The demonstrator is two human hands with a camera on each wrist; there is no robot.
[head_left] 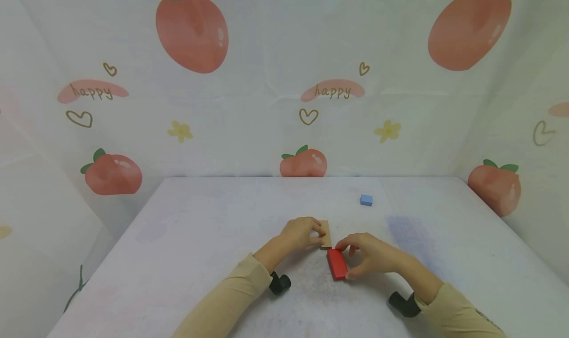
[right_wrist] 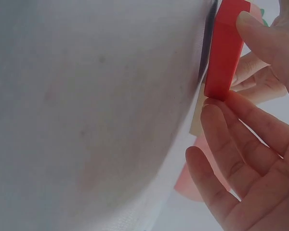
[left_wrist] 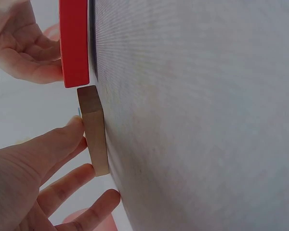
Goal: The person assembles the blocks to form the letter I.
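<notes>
The right hand [head_left: 371, 253] pinches a red rectangular block [head_left: 337, 265] lengthwise, thumb at its near end and fingertips at its far end. In the right wrist view the red block [right_wrist: 224, 53] is tilted close over the table, with a dark shadow strip beneath. A natural-wood block [head_left: 326, 234] lies just beyond it, their ends nearly meeting. My left hand [head_left: 301, 233] holds this wooden block, thumb and fingertips against it in the left wrist view, where its side [left_wrist: 96, 139] shows beside the red one. The left little finger extends past the block toward the table.
A small blue block [head_left: 366, 200] sits farther back on the white-covered table [head_left: 213, 219], right of the wooden block. Behind the table hangs a fruit-printed cloth [head_left: 258, 81]. Black wrist-worn pieces [head_left: 403, 304] stick out below both sleeves, near the tabletop.
</notes>
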